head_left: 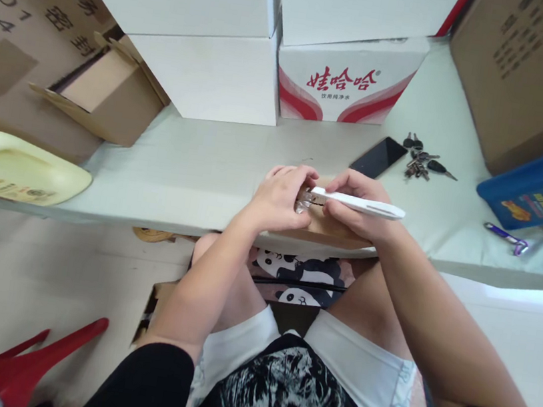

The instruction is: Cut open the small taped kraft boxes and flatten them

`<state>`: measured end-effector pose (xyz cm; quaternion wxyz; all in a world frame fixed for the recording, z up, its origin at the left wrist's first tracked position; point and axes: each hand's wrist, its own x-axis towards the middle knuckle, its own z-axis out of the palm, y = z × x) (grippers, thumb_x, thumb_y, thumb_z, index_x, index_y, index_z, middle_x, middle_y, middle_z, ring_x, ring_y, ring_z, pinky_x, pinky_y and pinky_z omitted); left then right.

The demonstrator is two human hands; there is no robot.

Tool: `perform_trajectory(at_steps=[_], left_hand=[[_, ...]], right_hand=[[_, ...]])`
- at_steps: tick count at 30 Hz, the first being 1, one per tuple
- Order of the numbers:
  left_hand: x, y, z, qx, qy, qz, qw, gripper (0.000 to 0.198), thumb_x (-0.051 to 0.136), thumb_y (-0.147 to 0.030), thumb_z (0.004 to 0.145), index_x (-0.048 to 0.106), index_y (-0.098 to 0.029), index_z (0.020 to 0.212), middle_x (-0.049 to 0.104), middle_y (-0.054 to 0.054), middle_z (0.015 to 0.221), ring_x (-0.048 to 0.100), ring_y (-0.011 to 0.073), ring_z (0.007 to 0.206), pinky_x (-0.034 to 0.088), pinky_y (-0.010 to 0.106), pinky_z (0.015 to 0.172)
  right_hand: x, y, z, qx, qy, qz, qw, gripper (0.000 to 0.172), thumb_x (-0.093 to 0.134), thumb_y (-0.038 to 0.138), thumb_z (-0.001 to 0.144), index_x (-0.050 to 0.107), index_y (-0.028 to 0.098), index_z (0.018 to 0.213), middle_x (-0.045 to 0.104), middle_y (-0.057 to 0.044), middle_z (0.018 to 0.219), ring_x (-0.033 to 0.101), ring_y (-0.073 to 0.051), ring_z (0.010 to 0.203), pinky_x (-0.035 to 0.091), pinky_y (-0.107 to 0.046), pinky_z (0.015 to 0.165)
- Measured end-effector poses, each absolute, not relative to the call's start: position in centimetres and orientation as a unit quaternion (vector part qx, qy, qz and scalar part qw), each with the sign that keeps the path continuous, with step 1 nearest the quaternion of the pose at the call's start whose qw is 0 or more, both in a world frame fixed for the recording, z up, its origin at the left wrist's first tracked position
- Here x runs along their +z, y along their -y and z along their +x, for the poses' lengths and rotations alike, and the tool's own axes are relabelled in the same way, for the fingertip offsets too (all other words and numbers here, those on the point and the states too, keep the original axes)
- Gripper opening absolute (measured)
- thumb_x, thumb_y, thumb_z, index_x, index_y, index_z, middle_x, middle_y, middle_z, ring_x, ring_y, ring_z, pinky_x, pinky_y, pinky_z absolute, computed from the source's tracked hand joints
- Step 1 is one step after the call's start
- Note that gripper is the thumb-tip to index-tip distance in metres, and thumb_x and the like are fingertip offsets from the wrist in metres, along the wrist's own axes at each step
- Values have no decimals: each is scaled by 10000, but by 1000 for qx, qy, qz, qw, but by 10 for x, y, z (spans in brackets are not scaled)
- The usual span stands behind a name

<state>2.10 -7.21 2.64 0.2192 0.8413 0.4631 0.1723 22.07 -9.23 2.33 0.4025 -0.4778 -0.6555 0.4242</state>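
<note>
A small brown cardboard box (321,227) lies at the near edge of the table, partly covered by both hands. My right hand (359,206) is closed around a slim white utility knife (376,208), its front end pointing left over the top of the box. Curled over the box's left side, my left hand (283,195) grips it, with the fingertips close to the knife's tip. Crumpled clear tape (303,201) shows between the two hands. Whether the blade touches the box I cannot tell.
Behind the hands lie a black phone (379,157) and a bunch of keys (422,157). White cartons (349,80) stand at the back. Rightward are a blue package (542,181) and a purple peeler-like tool (506,238). A pale yellow jug (18,168) lies left, near an open carton (110,93).
</note>
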Motion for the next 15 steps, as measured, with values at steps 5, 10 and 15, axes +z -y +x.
perform_trajectory(at_steps=[5, 10, 15], left_hand=[[24, 74, 18, 170, -443, 856, 204, 524, 654, -248, 690, 547, -207, 1201, 674, 79, 1232, 603, 281, 1172, 449, 432, 1080], [21, 88, 23, 178, -523, 822, 138, 439, 595, -320, 790, 557, -176, 1203, 609, 136, 1332, 554, 322, 1256, 456, 477, 1067], [20, 90, 22, 177, -533, 809, 177, 469, 598, -333, 803, 535, -187, 1244, 567, 141, 1400, 515, 317, 1303, 476, 461, 1062]], right_hand=[[24, 93, 216, 422, 641, -515, 383, 171, 623, 374, 763, 534, 231, 734, 626, 10, 563, 486, -128, 495, 354, -279, 517], [22, 90, 215, 368, 672, -513, 388, 204, 621, 404, 786, 569, 216, 727, 603, 4, 603, 486, -132, 577, 357, -282, 566], [24, 89, 213, 371, 690, -514, 350, 191, 626, 379, 796, 567, 221, 709, 618, 1, 611, 501, -138, 600, 351, -278, 562]])
